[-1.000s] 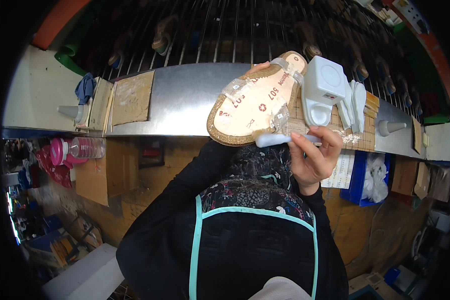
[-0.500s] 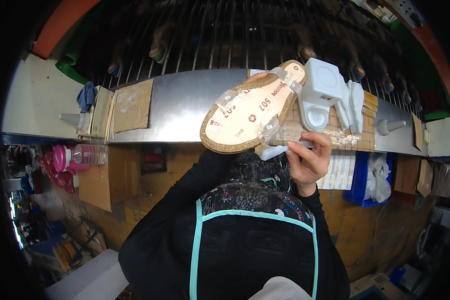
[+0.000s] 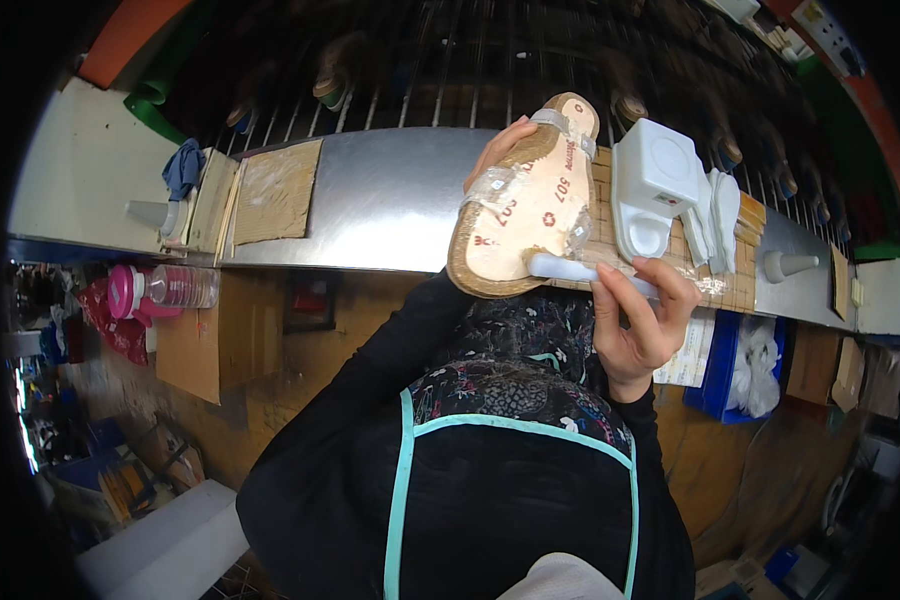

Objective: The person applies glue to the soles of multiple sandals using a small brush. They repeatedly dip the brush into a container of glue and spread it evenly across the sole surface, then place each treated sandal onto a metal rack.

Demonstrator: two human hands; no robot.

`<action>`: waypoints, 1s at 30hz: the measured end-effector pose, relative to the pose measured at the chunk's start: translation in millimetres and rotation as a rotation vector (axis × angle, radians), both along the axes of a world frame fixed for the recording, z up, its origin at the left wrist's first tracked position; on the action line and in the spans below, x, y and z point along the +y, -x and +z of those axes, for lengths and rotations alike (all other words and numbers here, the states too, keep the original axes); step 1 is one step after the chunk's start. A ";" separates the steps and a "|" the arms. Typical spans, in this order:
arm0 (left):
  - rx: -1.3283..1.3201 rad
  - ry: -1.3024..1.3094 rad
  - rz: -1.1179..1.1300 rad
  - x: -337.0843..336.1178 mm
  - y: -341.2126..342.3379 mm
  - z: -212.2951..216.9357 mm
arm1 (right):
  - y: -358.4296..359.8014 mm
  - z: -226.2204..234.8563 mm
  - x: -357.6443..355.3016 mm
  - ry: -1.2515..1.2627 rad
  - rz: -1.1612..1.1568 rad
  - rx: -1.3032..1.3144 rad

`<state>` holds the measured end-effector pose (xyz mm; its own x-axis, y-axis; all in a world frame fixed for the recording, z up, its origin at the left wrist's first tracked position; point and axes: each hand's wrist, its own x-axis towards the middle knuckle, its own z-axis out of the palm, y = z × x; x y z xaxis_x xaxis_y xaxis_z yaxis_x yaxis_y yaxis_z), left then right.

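Note:
A sandal (image 3: pixel 560 195), underside up, has a pale insole board, a cork-coloured rim and clear-wrapped straps folded over it. My left hand (image 3: pixel 503 150) grips it from behind along its left side; most of its fingers are hidden. In my right hand (image 3: pixel 645 330) is a white-handled brush (image 3: pixel 570 268), pinched between thumb and fingers. Its bristle end touches the right edge of the sandal's broad front part. Just right of the sandal stands a white plastic dispenser pot (image 3: pixel 660 165) with a round cup at its base.
The pot and several white shaped pieces (image 3: pixel 715 220) rest on taped cardboard (image 3: pixel 705 285) on a metal bench (image 3: pixel 390 195). A grey-white cone (image 3: pixel 790 265) lies farther right. Beyond the bench, metal rods (image 3: pixel 410 100) carry several shoes. A blue crate (image 3: pixel 705 385) holds plastic bags.
The sandal has shifted right and turned more upright. The brush has moved from beside the right strap onto the sandal's edge, with my right hand slightly farther right and lower.

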<state>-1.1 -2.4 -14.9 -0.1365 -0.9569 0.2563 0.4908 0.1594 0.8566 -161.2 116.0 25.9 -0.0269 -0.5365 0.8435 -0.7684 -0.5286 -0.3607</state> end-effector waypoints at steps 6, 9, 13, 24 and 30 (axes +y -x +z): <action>-0.159 0.207 0.270 -8.3 -2.9 -6.6 | -0.8 8.8 8.5 -0.043 0.078 0.138; -0.187 0.177 0.253 -9.5 -5.5 -10.1 | -4.6 13.5 0.3 -0.065 0.133 -0.017; -0.429 0.372 0.339 -11.0 -5.5 -11.8 | -15.2 22.5 -14.3 -0.096 0.085 -0.036; -0.057 0.068 0.200 -5.3 -9.5 -15.7 | -16.7 23.7 -12.8 -0.125 0.127 -0.001; 0.048 0.081 0.133 -4.5 -11.9 -9.9 | -10.5 23.6 -3.4 -0.132 0.172 0.153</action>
